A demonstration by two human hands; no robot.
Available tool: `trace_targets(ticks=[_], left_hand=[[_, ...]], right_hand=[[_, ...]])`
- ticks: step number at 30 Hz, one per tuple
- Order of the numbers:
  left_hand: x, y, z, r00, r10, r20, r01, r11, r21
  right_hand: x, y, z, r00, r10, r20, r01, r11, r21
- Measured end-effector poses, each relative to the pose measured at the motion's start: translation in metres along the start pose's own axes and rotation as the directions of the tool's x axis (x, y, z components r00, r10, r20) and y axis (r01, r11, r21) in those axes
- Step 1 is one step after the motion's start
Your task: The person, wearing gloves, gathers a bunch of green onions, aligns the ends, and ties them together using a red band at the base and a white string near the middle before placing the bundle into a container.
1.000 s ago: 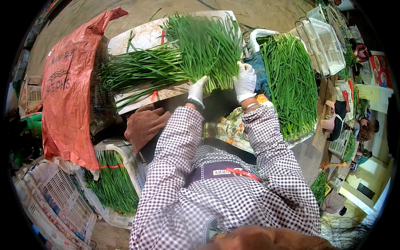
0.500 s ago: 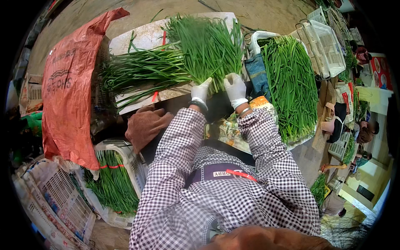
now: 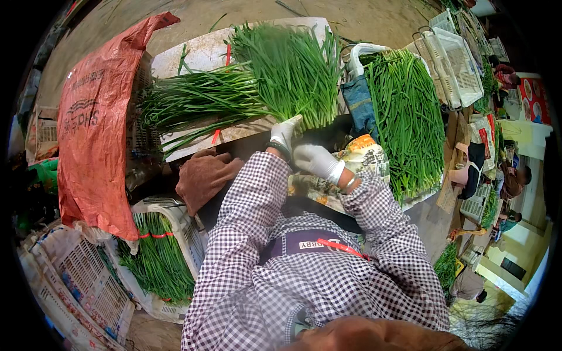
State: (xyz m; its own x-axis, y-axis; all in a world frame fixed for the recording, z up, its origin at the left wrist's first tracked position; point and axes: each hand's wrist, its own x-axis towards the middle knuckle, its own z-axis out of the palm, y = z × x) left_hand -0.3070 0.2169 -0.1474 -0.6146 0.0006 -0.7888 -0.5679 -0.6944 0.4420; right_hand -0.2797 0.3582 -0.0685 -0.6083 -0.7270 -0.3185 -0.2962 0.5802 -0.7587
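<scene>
A large pile of garlic chives (image 3: 287, 76) lies on a white board (image 3: 193, 55), its cut stem ends toward me. At the near left corner of those stems, my left hand (image 3: 284, 133), in a white glove, is closed with thumb and fingers on the ends. My right hand (image 3: 316, 161), also gloved in white, is drawn back below the stems, close to my left wrist. Its fingers are curled together, and what they hold, if anything, is hidden. A second bunch of chives (image 3: 205, 96) lies sideways on the board to the left.
To the right stands a white crate (image 3: 358, 58) full of chives, with a blue cloth (image 3: 361, 105) at its side. A red woven sack (image 3: 99, 128) hangs at the left, above a basket of tied chives (image 3: 158, 257). A brown cloth (image 3: 205, 178) lies near my left forearm.
My right hand has left the stem ends and moved down toward my body, turning its fingers leftward. The left hand has stayed at the chives with little movement.
</scene>
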Motion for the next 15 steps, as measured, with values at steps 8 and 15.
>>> trace_targets(ticks=[8,15], left_hand=[[0.010,-0.008,-0.005,0.998,0.012,-0.054,-0.010,1.000,0.029],[0.007,-0.007,-0.009,0.989,0.126,-0.076,-0.119,0.989,0.090]], right_hand=[[0.033,0.032,-0.063,0.724,0.278,-0.631,-0.474,0.865,-0.163],[0.063,0.071,-0.065,0.640,0.363,-0.678,-0.504,0.864,-0.013]])
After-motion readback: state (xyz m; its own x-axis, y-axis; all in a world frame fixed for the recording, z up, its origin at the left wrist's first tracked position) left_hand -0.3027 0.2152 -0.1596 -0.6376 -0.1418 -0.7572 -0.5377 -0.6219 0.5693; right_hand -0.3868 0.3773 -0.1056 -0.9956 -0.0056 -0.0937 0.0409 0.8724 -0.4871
